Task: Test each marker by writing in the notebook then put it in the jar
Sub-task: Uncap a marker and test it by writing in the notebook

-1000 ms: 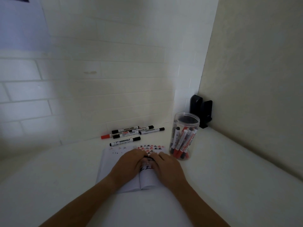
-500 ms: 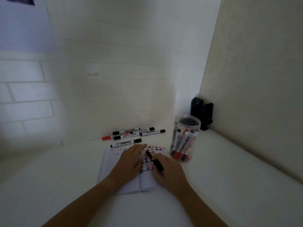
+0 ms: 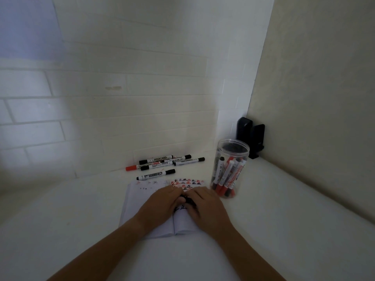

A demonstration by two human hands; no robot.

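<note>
Both hands meet over the open notebook (image 3: 142,201) on the white worktop (image 3: 284,220). The left hand (image 3: 162,203) and right hand (image 3: 205,207) together grasp a black marker (image 3: 187,200), mostly hidden between their fingers; whether its cap is on cannot be told. Red and black characters fill the right page. Five loose markers (image 3: 160,165) lie beyond the notebook near the brick wall. The clear jar (image 3: 230,169) of markers stands upright just right of the notebook.
</note>
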